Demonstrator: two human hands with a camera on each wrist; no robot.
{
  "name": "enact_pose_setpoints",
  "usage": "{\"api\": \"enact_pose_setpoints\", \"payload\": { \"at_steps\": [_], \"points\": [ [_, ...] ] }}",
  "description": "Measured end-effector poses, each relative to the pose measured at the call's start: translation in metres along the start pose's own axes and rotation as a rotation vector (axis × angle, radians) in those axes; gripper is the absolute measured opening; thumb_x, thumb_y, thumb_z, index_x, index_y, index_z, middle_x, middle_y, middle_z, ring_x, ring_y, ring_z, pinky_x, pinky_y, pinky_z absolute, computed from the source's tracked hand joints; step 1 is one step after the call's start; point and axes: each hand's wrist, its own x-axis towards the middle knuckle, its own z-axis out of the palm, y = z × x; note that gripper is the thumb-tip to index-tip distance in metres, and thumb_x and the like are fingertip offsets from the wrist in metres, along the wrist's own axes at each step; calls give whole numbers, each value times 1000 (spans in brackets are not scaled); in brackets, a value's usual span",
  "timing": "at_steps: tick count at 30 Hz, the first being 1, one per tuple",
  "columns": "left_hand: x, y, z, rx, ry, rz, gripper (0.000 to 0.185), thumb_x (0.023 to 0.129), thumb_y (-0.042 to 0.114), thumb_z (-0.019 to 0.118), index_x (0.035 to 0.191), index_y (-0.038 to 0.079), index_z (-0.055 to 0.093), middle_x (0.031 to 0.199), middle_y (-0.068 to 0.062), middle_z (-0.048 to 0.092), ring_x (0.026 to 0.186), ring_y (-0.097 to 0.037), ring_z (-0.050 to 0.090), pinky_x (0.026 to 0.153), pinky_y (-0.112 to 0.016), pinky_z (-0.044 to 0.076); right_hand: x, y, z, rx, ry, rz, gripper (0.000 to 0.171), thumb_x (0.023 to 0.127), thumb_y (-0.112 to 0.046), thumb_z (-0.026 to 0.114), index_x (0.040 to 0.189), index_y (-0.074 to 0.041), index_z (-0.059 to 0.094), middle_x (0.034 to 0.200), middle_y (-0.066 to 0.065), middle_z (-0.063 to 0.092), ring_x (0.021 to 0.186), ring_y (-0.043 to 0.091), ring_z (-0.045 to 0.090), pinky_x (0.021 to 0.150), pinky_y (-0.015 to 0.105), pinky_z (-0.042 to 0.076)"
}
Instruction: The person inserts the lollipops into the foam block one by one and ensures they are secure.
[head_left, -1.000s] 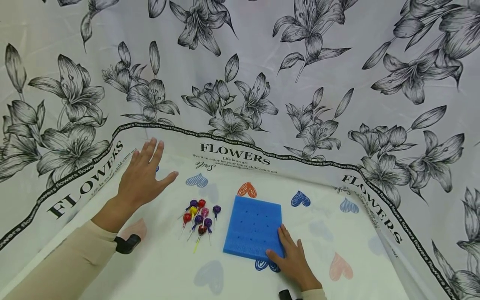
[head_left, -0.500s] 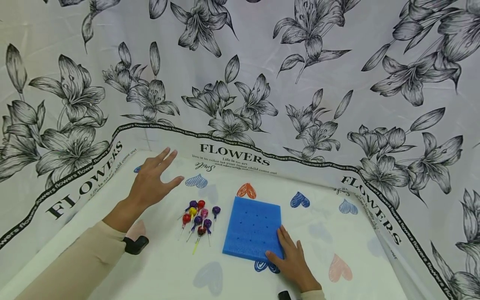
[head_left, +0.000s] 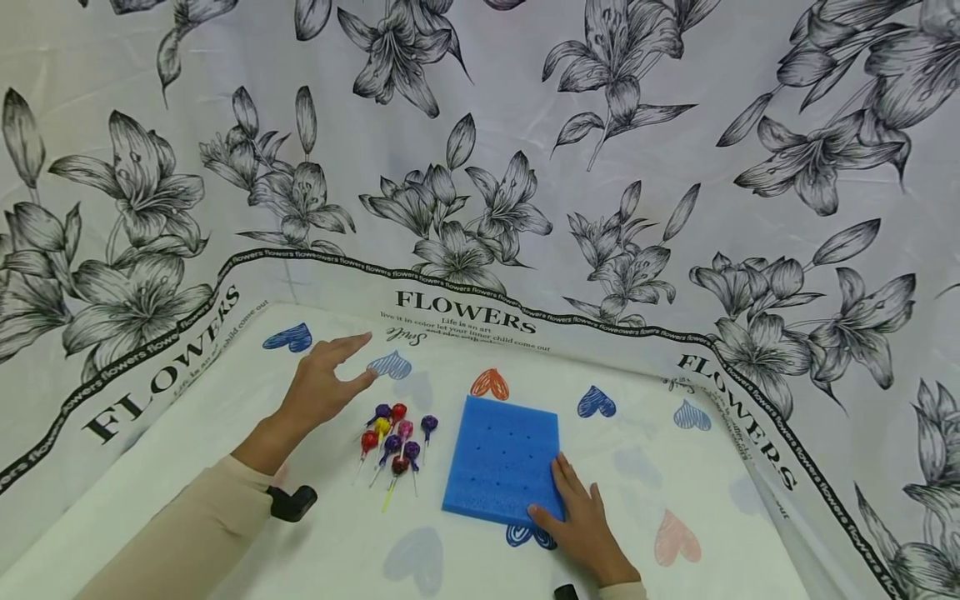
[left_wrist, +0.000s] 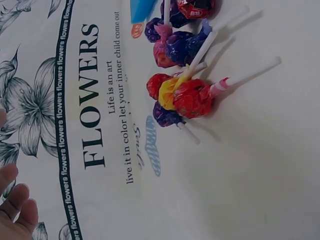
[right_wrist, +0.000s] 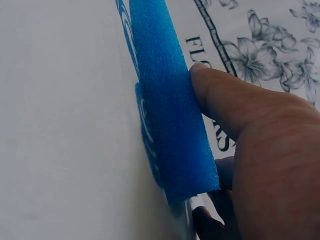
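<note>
A blue foam block [head_left: 501,454] with several small holes in its top lies on the white tablecloth. My right hand [head_left: 588,529] holds its near right corner, fingers along the right side. In the right wrist view, the thumb [right_wrist: 215,90] rests on the top edge of the foam's near face. To the block's left lies a bunch of lollipops [head_left: 392,442] with red, purple, yellow and pink wrappers, sticks mostly toward me. My left hand [head_left: 318,387] is above and to the left of them, holding nothing, thumb and fingers spread apart.
The tablecloth [head_left: 341,558] is printed with blue, red and pink hearts. Behind it a white curtain [head_left: 517,100] with black lilies and a "FLOWERS" border rises at the back and sides. Dark wrist devices [head_left: 292,502] sit at the sleeves.
My left hand has moved right and toward me, closer to the lollipops, its fingers turning to point right. The right hand stays at the foam block; block and lollipops lie unchanged.
</note>
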Motion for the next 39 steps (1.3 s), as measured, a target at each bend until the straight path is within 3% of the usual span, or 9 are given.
{"api": "enact_pose_setpoints", "payload": {
  "at_steps": [6,12,16,22,30,33,36,39],
  "points": [
    [-7,-3,15,-24,-73,-118,63,82,16,79,138,7,53,135,-19,53,124,-42,44,94,-58,41,0,-3,0,-13,-9,19,92,87,-62,56,149,0,29,157,13,20,140,41,19,106,66,-1],
    [-14,-9,28,-31,-137,-215,63,85,20,76,141,10,50,137,-21,49,112,-42,52,81,-53,50,1,-2,0,-17,-10,27,93,85,-65,55,149,-1,30,157,12,20,140,40,19,106,65,-1],
    [-19,-14,36,-29,-179,-267,63,86,22,75,142,12,49,137,-22,49,109,-40,53,80,-51,51,1,-1,1,-31,-18,35,95,85,-67,54,149,-2,31,157,11,21,140,40,19,106,66,0],
    [-23,-21,50,-67,-235,-310,61,87,22,74,141,9,50,138,-22,49,110,-42,54,80,-47,53,0,-2,1,-32,-27,37,96,84,-68,54,149,-2,31,157,12,21,140,41,20,105,67,1],
    [-28,-27,65,-101,-305,-404,61,88,25,73,142,9,49,135,-19,52,102,-33,54,82,-43,52,0,0,1,-37,-13,29,95,84,-67,55,149,-2,31,157,12,21,140,40,20,105,67,2],
    [-31,-28,69,-106,-321,-443,61,88,23,73,143,11,48,133,-19,54,97,-31,55,76,-37,54,0,1,2,-31,-12,25,94,84,-66,55,149,-2,31,157,11,21,140,40,20,105,67,1],
    [-33,-29,73,-101,-329,-443,62,88,21,73,144,11,47,128,-19,57,88,-26,54,68,-31,53,0,1,2,-22,-7,19,93,85,-65,56,149,-2,32,156,11,22,140,40,20,105,67,1],
    [-35,-30,77,-88,-337,-424,63,88,20,73,143,9,47,124,-18,60,85,-24,53,73,-35,52,0,1,3,-18,1,12,92,85,-64,57,148,-1,33,156,12,23,140,41,20,105,68,2]
  ]
}}
